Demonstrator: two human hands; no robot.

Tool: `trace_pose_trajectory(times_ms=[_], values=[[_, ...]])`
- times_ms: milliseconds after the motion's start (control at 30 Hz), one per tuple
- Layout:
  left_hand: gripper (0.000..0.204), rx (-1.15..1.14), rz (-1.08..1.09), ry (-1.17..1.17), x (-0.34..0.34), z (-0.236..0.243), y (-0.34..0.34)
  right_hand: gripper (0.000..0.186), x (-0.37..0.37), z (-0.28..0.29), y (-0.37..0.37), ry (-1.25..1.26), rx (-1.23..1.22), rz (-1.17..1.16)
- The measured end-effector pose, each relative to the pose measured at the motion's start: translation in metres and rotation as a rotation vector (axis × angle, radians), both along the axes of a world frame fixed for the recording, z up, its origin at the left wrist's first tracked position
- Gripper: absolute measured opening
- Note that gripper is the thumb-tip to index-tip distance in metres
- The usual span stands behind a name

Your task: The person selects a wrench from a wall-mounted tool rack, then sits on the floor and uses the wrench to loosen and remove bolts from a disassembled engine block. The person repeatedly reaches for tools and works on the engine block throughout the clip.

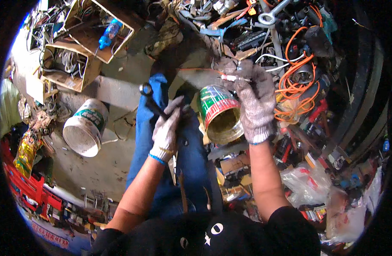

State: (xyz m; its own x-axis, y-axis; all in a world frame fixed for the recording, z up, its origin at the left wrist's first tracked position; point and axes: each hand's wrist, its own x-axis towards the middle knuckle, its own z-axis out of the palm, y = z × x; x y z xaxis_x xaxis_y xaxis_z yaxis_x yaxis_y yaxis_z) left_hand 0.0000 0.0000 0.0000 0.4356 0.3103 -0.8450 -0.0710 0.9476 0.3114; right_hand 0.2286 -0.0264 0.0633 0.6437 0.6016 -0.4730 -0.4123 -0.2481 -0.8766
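My left hand (168,128), in a white knitted glove with a blue cuff, grips a black ring-ended wrench (155,104) above my blue-trousered leg (142,141). My right hand (253,115), also gloved, is raised with its fingertips closed on a small white-and-metal part (230,78) resembling a spark plug, beside a dirty grey cloth (262,74); how far the fingers wrap it is partly hidden. Just left of that hand a green-and-red tin bucket (213,104) lies tipped, its mouth toward me.
A white plastic bucket (85,128) lies on its side on the left of the concrete floor (106,175). Cardboard boxes (65,83) stand upper left. Piled tools, an orange cable (290,98), plastic bags (307,187) and black tyres (360,94) crowd the right.
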Motion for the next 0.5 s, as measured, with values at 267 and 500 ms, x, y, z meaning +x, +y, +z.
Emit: trace_pose_trajectory(times_ms=[267,500], values=[[0.059,-0.078,0.147,-0.2,0.032,0.042,0.022,0.065,-0.014,0.028,0.0,-0.316,-0.173,0.511],[0.032,-0.113,0.128,-0.186,0.033,0.05,0.023,0.074,-0.018,0.035,0.003,-0.471,-0.132,0.688]])
